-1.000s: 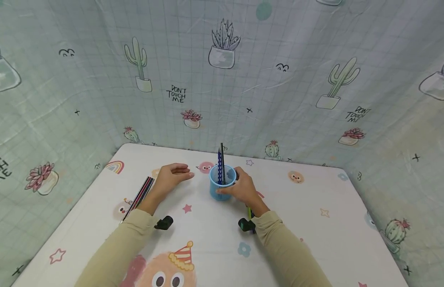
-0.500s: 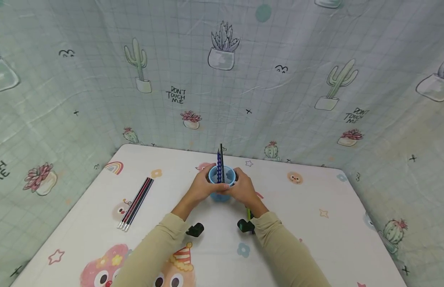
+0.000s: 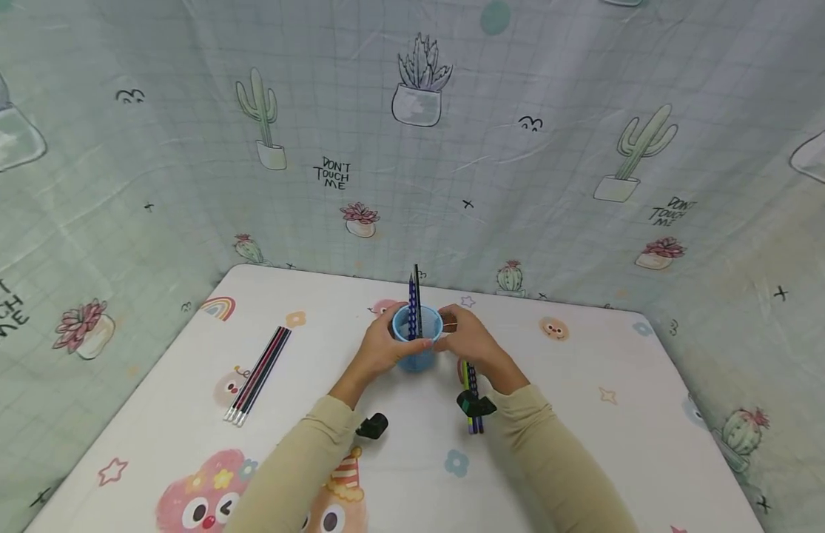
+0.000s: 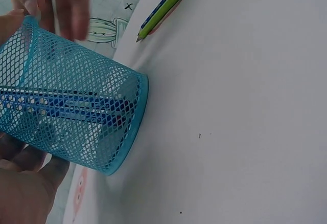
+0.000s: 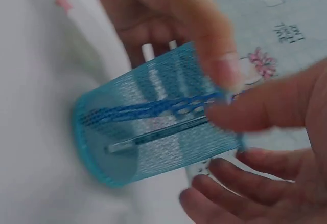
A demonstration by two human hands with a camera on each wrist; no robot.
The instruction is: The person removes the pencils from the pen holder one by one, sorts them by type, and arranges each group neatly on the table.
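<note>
A blue mesh pencil cup [image 3: 417,362] stands near the table's middle, with a blue patterned pencil [image 3: 412,303] and a black pencil [image 3: 418,285] upright in it. My left hand [image 3: 377,346] holds the cup, fingers round its far left side and thumb across the front near the rim. My right hand [image 3: 477,342] is at the cup's right side, its fingers apart and loosely bent, holding nothing. In the right wrist view, the right thumb [image 5: 271,104] overlaps the cup near its rim; whether it touches is unclear.
Below my right wrist lie green and dark blue patterned pencils [image 3: 471,377], partly covered by the wrist camera [image 3: 475,404]. Several dark striped pencils [image 3: 259,376] lie in a row at the left. A cactus-print curtain [image 3: 412,185] rises behind the white table [image 3: 585,444].
My left hand has come in from the left and taken hold of the cup. My right hand, which held the cup before, has loosened and shifted slightly right.
</note>
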